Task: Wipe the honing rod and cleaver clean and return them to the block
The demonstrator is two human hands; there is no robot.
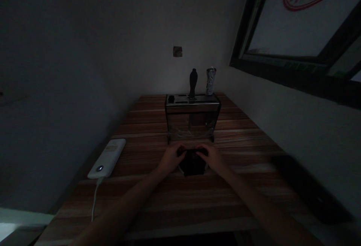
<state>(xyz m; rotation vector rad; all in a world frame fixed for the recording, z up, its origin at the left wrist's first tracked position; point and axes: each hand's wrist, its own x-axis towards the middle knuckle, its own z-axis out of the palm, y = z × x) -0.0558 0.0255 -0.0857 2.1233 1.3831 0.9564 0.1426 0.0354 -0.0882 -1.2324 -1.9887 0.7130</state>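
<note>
Both hands meet at a small, flat black item [193, 162] on the wooden table. Dim light hides what kind of item it is, and a pale curved edge shows beneath it at either side. The fingers of my left hand [172, 156] pinch its upper left corner. At its upper right, my right hand [213, 157] grips the edge between thumb and fingers. Just beyond stands a clear-sided holder [193, 108] with slots in its top. A black handle [193, 82] rises from one slot, and a grey patterned handle [210, 80] stands to its right.
A white power bank [108, 157] with a lit display lies at the left, a cable [95, 201] running from its near end. Along the right edge is a long dark object [310, 187]. Walls border the striped table [146, 126], and a framed window or picture [293, 64] hangs right.
</note>
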